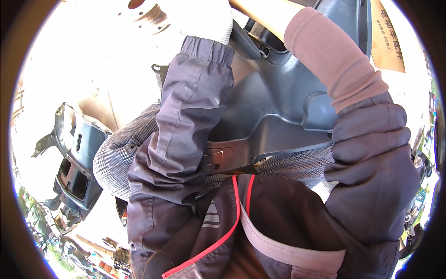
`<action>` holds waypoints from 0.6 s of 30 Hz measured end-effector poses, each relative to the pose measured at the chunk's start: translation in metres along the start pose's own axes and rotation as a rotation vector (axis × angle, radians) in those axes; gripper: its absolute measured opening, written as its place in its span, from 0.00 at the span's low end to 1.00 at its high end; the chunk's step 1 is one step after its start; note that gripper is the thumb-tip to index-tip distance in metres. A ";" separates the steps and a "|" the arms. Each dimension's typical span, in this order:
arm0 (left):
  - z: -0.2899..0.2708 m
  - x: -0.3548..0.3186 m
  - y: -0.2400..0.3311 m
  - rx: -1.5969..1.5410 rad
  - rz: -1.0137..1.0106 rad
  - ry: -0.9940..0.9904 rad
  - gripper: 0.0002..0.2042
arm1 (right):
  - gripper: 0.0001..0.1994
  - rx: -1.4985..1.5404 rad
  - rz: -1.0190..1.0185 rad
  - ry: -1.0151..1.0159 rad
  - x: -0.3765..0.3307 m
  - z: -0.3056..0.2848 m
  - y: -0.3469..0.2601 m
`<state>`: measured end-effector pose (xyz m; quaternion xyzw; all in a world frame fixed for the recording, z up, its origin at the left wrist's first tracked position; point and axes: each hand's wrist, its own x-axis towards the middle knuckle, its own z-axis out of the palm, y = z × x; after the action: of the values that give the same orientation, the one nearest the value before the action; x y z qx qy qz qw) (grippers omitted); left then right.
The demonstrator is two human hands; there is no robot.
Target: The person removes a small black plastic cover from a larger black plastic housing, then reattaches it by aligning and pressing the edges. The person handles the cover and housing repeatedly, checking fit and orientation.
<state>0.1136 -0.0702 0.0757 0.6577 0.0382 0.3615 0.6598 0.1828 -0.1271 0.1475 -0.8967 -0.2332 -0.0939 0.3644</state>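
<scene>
A large dark grey molded plastic panel (274, 93), like a scooter body part, rests across my lap. My left hand (222, 23) reaches to the panel's far left edge; it seems to wear a whitish knit glove, and glare hides its fingers. My right forearm (267, 16) stretches over the far side of the panel, bare past a brown cuff (320, 51). The right hand lies beyond the upper edge of the picture. Between the forearms, an opening with a small metal clip (264, 51) shows in the panel.
At the left stands another dark plastic part (81, 158) with a bracket and a rectangular opening. A rusty round metal piece (153, 18) lies at the far left in strong glare. A printed cardboard box (388, 42) is at the far right. My checked trouser leg (118, 158) supports the panel.
</scene>
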 end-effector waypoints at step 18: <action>0.005 0.003 -0.007 0.395 0.201 -0.104 0.20 | 0.09 -0.442 0.047 -0.113 0.055 -0.028 0.030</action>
<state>0.1214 -0.0723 0.0707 0.7923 0.0086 0.3764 0.4801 0.2456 -0.1461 0.1685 -0.9637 -0.2061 -0.0836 0.1477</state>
